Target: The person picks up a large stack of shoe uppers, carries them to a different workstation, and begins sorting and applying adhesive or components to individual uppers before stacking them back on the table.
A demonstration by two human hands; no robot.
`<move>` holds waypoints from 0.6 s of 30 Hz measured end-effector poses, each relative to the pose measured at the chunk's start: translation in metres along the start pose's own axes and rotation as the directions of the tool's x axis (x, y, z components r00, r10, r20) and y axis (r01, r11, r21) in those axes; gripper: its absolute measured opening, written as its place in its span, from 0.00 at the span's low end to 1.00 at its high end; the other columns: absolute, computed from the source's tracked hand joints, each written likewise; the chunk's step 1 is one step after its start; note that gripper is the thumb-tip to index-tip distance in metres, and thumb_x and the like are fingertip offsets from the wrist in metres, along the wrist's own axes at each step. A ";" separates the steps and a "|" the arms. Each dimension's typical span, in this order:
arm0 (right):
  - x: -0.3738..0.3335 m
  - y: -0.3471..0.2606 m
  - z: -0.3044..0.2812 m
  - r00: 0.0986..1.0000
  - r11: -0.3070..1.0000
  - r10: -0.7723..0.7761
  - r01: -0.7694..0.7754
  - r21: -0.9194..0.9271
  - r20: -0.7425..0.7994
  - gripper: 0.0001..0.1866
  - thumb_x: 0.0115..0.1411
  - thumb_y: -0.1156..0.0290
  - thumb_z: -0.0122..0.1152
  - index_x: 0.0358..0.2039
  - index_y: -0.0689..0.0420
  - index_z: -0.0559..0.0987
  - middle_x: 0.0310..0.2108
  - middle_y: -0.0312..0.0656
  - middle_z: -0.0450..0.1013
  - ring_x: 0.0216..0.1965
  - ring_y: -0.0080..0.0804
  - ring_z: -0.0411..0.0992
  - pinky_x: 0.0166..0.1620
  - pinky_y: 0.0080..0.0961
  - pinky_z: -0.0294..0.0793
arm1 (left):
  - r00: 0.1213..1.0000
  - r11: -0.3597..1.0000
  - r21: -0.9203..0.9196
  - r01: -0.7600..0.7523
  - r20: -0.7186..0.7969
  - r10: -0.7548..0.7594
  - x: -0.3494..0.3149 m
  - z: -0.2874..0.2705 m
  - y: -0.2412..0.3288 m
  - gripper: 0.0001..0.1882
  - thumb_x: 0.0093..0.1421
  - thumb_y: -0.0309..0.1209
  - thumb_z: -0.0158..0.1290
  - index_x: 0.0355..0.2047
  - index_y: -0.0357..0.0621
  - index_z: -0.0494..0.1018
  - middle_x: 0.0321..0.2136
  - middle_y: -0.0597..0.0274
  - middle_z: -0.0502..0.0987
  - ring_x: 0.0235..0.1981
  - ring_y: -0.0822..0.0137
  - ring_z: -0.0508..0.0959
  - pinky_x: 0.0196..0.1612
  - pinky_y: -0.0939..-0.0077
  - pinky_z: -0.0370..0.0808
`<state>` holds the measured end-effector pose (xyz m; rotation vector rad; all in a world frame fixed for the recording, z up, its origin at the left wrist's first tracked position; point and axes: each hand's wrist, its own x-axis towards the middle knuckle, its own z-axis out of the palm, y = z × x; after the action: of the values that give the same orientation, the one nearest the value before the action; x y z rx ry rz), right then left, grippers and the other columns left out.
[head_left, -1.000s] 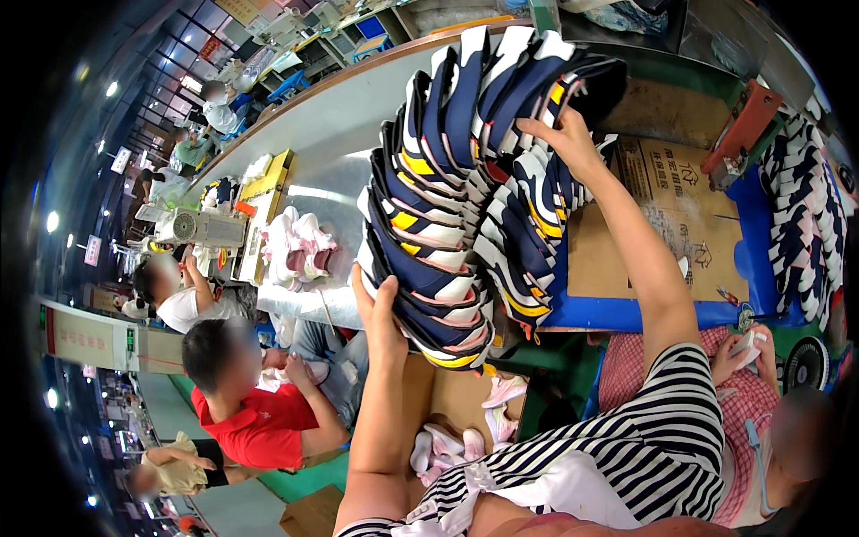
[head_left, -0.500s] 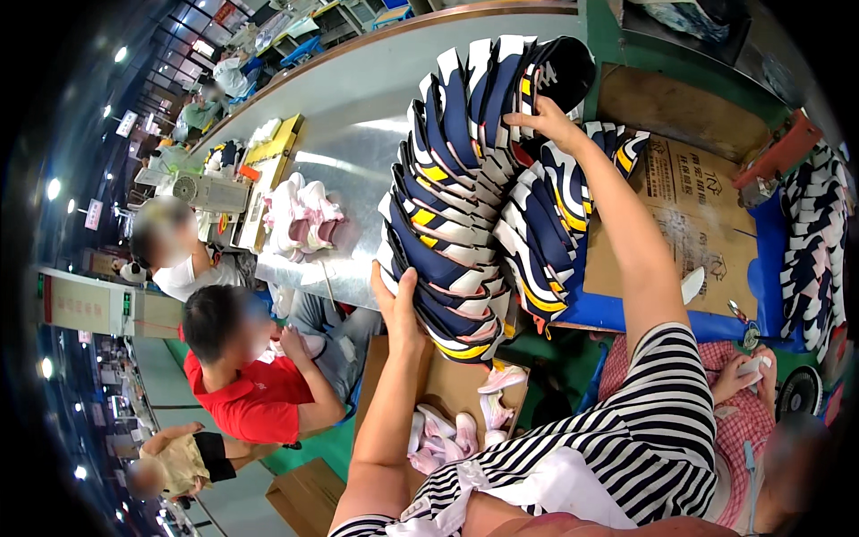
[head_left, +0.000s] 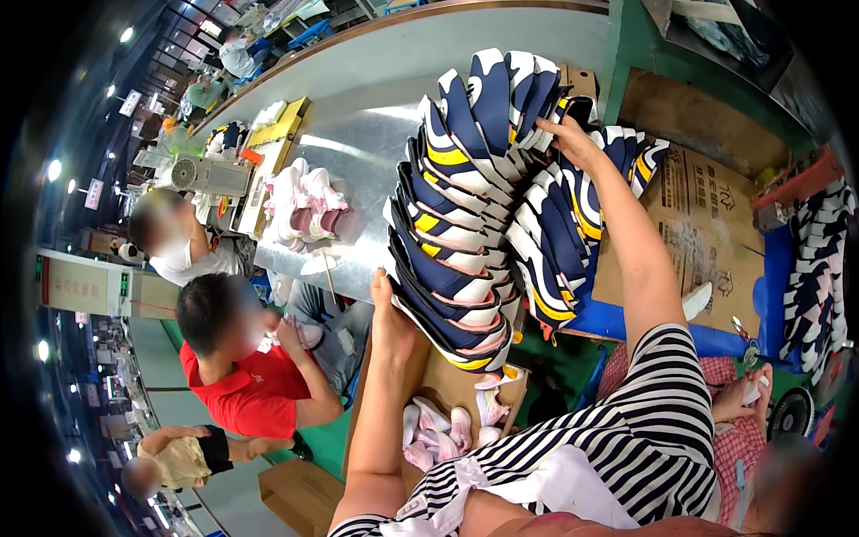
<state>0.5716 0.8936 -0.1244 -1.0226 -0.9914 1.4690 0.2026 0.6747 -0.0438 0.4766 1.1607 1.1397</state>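
Note:
A long curved stack of nested shoe uppers (head_left: 452,228), navy, white and yellow, arches over the metal tabletop between my hands. My left hand (head_left: 391,327) grips its near end, thumb up along the outer side; the other fingers are partly hidden behind the uppers. At the far end my right hand (head_left: 571,143) is closed on the edge of the last uppers, its fingertips partly hidden. To the right of this stack, close against it, lies a second row of matching shoe uppers (head_left: 559,242) on the blue-edged table.
Pink and white shoes (head_left: 304,206) stand on the metal table (head_left: 358,148) at left. A cardboard box (head_left: 447,380) of similar shoes sits below my hands. Flat cardboard (head_left: 680,224) covers the right table. A person in red (head_left: 259,385) sits left; another in checks sits right.
The held stack's far end has shifted nearer and its uppers have fanned apart somewhat. My right hand has moved slightly right and nearer; my left hand has shifted slightly nearer along the near end.

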 end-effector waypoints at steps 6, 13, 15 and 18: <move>0.020 -0.013 -0.004 0.983 0.947 -0.179 0.184 -0.264 0.042 0.18 0.51 0.57 0.63 0.39 0.54 0.74 0.30 0.26 0.68 0.28 0.14 0.61 0.26 0.14 0.59 | 0.999 0.977 0.207 -0.050 0.022 0.047 0.005 0.000 -0.002 0.45 0.57 0.55 0.49 0.66 0.54 0.37 0.65 0.58 0.41 0.65 0.59 0.46 0.63 0.56 0.46; 0.034 0.008 -0.011 0.991 0.969 0.088 -0.108 0.222 0.100 0.36 0.56 0.38 0.49 0.55 0.52 0.65 0.48 0.32 0.69 0.46 0.22 0.66 0.44 0.23 0.65 | 0.982 0.981 -0.190 -0.027 0.179 0.061 0.023 0.000 -0.004 0.27 0.66 0.49 0.33 0.59 0.46 0.55 0.55 0.61 0.65 0.55 0.64 0.66 0.57 0.67 0.63; 0.031 0.006 0.007 0.993 0.883 0.057 -0.098 0.460 0.103 0.37 0.60 0.37 0.39 0.61 0.51 0.58 0.59 0.36 0.60 0.57 0.32 0.60 0.58 0.38 0.57 | 0.995 0.975 -0.218 -0.044 0.079 0.063 0.022 -0.009 -0.004 0.24 0.67 0.44 0.36 0.57 0.43 0.58 0.52 0.61 0.67 0.53 0.65 0.68 0.56 0.67 0.65; 0.060 0.021 0.002 0.969 0.813 0.088 0.063 0.579 -0.229 0.30 0.64 0.43 0.35 0.55 0.52 0.65 0.53 0.40 0.66 0.54 0.38 0.65 0.56 0.38 0.62 | 0.998 0.981 -0.186 -0.050 0.030 0.057 0.041 -0.017 -0.014 0.20 0.66 0.40 0.40 0.54 0.44 0.59 0.49 0.61 0.68 0.50 0.65 0.69 0.54 0.66 0.67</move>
<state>0.5578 0.9503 -0.1495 -0.7259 -0.3060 1.4790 0.1927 0.7014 -0.0805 0.3844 1.0050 1.2681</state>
